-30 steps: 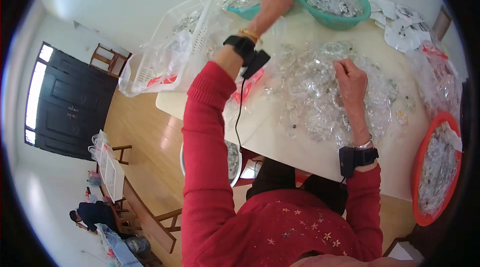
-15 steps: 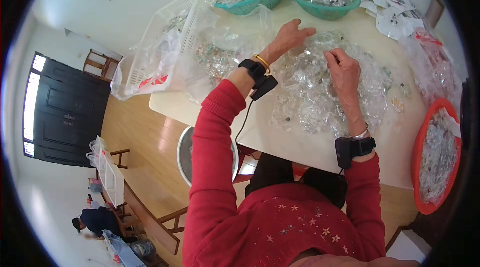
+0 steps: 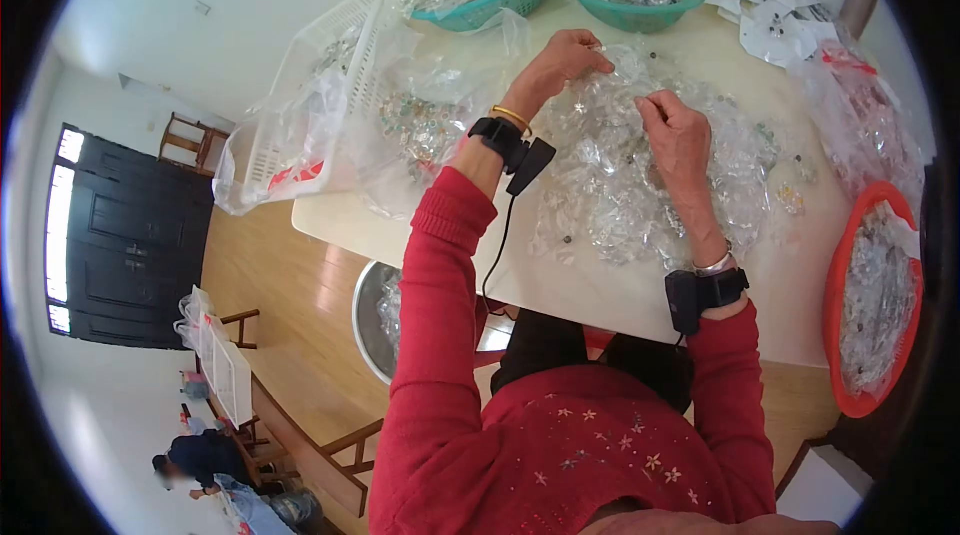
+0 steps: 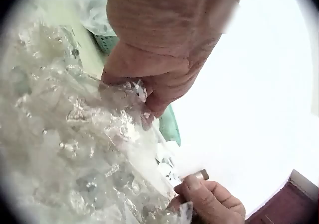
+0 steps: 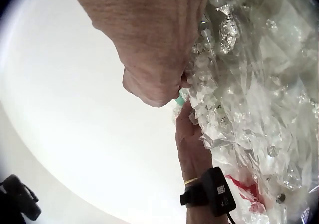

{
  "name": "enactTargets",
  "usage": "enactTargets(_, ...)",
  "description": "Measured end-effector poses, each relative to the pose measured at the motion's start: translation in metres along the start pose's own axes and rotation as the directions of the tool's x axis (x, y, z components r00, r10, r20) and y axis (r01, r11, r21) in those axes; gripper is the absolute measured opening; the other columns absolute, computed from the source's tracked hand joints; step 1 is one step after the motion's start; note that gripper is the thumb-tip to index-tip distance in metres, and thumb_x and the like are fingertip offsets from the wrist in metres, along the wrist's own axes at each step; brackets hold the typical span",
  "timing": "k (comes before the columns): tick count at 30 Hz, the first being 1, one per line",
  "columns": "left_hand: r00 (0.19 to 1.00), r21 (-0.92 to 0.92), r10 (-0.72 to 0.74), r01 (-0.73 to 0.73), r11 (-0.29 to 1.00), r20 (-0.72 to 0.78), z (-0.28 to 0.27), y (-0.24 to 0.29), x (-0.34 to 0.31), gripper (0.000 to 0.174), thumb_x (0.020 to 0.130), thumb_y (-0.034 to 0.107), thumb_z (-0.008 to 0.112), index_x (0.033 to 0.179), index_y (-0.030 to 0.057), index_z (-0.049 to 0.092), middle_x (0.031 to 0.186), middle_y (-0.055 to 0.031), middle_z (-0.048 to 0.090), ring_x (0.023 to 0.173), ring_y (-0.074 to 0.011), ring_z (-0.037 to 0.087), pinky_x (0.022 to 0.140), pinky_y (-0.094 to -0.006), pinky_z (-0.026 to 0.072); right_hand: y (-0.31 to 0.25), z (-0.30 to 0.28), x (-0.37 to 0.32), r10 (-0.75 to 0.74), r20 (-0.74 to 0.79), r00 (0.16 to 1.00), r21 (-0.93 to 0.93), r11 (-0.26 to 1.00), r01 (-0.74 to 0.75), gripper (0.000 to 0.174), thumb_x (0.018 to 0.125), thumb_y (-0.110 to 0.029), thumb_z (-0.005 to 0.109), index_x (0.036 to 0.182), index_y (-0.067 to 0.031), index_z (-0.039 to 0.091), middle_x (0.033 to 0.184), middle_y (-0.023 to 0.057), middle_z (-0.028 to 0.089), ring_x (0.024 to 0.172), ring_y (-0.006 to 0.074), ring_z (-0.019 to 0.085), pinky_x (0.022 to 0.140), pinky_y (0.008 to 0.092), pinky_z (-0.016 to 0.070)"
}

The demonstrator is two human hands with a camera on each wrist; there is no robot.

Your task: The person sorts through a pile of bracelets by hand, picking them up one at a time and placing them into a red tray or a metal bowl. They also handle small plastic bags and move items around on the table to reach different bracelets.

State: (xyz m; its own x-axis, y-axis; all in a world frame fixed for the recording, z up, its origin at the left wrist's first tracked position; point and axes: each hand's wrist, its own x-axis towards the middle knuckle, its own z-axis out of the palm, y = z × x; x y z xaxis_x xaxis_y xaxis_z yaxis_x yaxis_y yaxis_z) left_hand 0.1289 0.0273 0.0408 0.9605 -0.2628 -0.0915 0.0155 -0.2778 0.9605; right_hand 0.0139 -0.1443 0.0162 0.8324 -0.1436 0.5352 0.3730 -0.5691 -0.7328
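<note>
Sorting thru clear packets (image 3: 620,205) looks like your step. Your L hand (image 3: 560,65) pinches a packet (image 4: 137,89) at the pile's far-left edge; packets spread rightward on the table (image 3: 590,287). Your R hand (image 3: 682,140) is curled above them, prob. pinching plastic (image 4: 185,213), tho it's hard to see. Next move likely calls for freeing L's packet w/o dragging others.

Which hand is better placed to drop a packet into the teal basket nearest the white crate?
Probably the left hand: it pinches clear plastic and is nearer that teal basket; the right hand is farther, over the heap.
</note>
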Motion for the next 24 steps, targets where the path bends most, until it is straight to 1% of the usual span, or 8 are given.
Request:
enactTargets(4,0.985,0.004,0.145,-0.145,0.989,-0.098,-0.007,0.005,-0.018,0.027,0.067,0.001,0.071,0.090,0.0003,0.059,0.075,-0.0048,0.060,0.067,-0.0115,0.056,0.057,-0.0227,0.0417,-0.002,-0.002,0.001,0.021,0.022,1.000,0.045,0.999,-0.022,0.013,0.080,-0.016,0.063,0.078,-0.0033,0.062,0.053,0.0056,0.055,0.048,0.0129,0.052,0.049,0.0270,0.0407)
enactTargets(7,0.951,-0.107,0.231,-0.257,0.961,-0.206,-0.018,0.012,-0.030,0.025,0.068,0.001,0.070,0.090,0.0012,0.058,0.076,-0.0049,0.061,0.070,-0.0120,0.059,0.060,-0.0229,0.0445,-0.002,-0.002,0.001,0.035,0.013,0.999,0.065,0.997,-0.036,0.015,0.079,-0.019,0.064,0.076,-0.0057,0.059,0.057,0.0131,0.055,0.053,0.0293,0.056,0.051,0.0344,0.0425)
enactTargets(8,0.928,-0.160,0.266,-0.314,0.936,-0.262,-0.021,0.016,-0.036,0.024,0.069,0.001,0.069,0.090,0.0017,0.057,0.077,-0.0049,0.062,0.071,-0.0123,0.060,0.062,-0.0229,0.0460,-0.002,-0.002,0.001,0.032,0.012,0.999,0.068,0.997,-0.033,0.015,0.079,-0.019,0.064,0.076,-0.0057,0.059,0.057,0.0131,0.055,0.053,0.0293,0.056,0.051,0.0344,0.0425)
enactTargets(9,0.926,-0.157,0.268,-0.316,0.936,-0.265,-0.024,0.020,-0.041,0.024,0.069,0.001,0.069,0.090,0.0017,0.057,0.077,-0.0049,0.062,0.071,-0.0123,0.060,0.062,-0.0229,0.0460,0.000,-0.001,0.001,0.045,0.007,0.999,0.092,0.995,-0.045,0.015,0.080,-0.020,0.064,0.076,-0.0053,0.060,0.058,0.0120,0.057,0.053,0.0275,0.056,0.051,0.0336,0.0427)
enactTargets(12,0.933,-0.410,0.254,-0.343,0.845,-0.256,-0.030,0.038,-0.062,0.023,0.066,0.000,0.070,0.086,0.0040,0.060,0.074,-0.0021,0.062,0.063,-0.0090,0.055,0.056,-0.0219,0.0397,-0.002,-0.003,0.003,0.070,0.000,0.998,0.142,0.987,-0.069,0.017,0.081,-0.021,0.063,0.077,-0.0045,0.061,0.060,0.0098,0.059,0.052,0.0240,0.057,0.051,0.0319,0.0432)
enactTargets(15,0.954,-0.429,0.206,-0.283,0.858,-0.218,-0.029,0.040,-0.081,0.020,0.068,-0.001,0.068,0.085,0.0042,0.060,0.075,-0.0033,0.063,0.065,-0.0093,0.056,0.058,-0.0218,0.0410,-0.018,-0.014,0.009,0.381,0.109,0.918,0.640,0.679,-0.358,0.020,0.084,-0.021,0.062,0.086,-0.0015,0.065,0.071,0.0044,0.063,0.058,0.0111,0.056,0.055,0.0236,0.0440)
enactTargets(19,0.978,-0.339,0.161,-0.196,0.920,-0.130,-0.009,0.030,-0.097,0.019,0.072,-0.001,0.065,0.089,0.0025,0.059,0.080,-0.0066,0.064,0.072,-0.0127,0.060,0.066,-0.0223,0.0449,-0.003,-0.016,0.013,0.232,0.313,0.921,0.711,0.585,-0.389,0.024,0.083,-0.022,0.063,0.092,0.0003,0.065,0.076,0.0039,0.062,0.060,0.0098,0.057,0.054,0.0227,0.0451)
enactTargets(24,0.954,-0.250,0.233,-0.277,0.928,-0.189,0.014,0.015,-0.100,0.017,0.074,0.001,0.064,0.090,0.0011,0.058,0.082,-0.0086,0.064,0.076,-0.0140,0.061,0.069,-0.0223,0.0463,0.008,-0.011,0.013,0.250,0.301,0.920,0.618,0.684,-0.388,0.025,0.082,-0.021,0.063,0.095,0.0006,0.063,0.074,0.0027,0.061,0.061,0.0081,0.056,0.054,0.0221,0.0450)
